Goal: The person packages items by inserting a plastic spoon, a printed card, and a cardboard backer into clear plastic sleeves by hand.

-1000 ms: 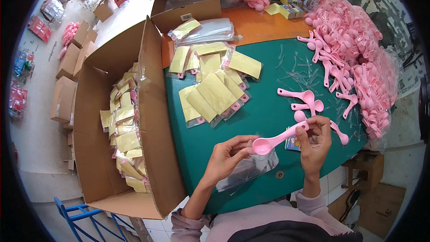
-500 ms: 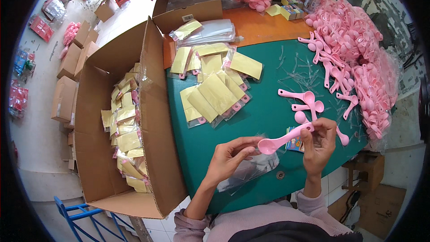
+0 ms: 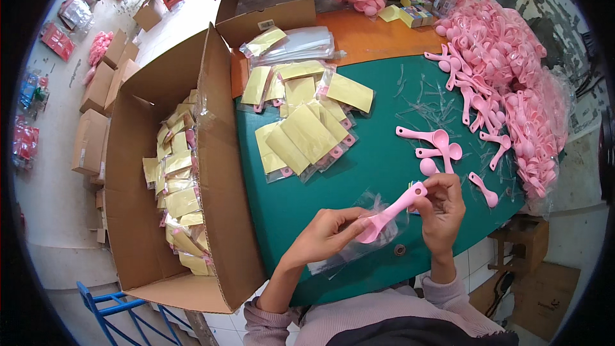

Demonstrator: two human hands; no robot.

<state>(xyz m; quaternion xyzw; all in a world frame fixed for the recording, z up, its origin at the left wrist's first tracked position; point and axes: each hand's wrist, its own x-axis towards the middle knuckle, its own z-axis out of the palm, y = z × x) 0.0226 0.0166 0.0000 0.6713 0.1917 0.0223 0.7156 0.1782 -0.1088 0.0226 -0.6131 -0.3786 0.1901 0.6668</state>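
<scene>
A pink measuring spoon point(image 3: 392, 213) slants between my two hands. My right hand point(image 3: 442, 213) pinches the end of its handle, near the hole. My left hand point(image 3: 328, 234) has its thumb and fingers closed at the bowl, partly covering it. Clear plastic bags point(image 3: 349, 253) lie on the green table point(image 3: 378, 166) under my hands, and one spreads up behind the spoon. Just past my right hand lie several loose pink spoons point(image 3: 442, 144), some partly hidden by that hand. A small printed card behind the right fingers is almost covered.
Packed bags with yellow cards point(image 3: 311, 134) lie beyond my left hand. A large open carton point(image 3: 230, 218) at left holds many more. Pink spoons point(image 3: 493, 45) are heaped at far right, beside scattered clear plastic strips point(image 3: 426, 102). A stack of clear bags point(image 3: 298, 45) lies at the back.
Both hands have brought the spoon down and closer to me, with the right hand shifting left. The spoon is tilted more steeply, and my left fingers now cover part of its bowl.
</scene>
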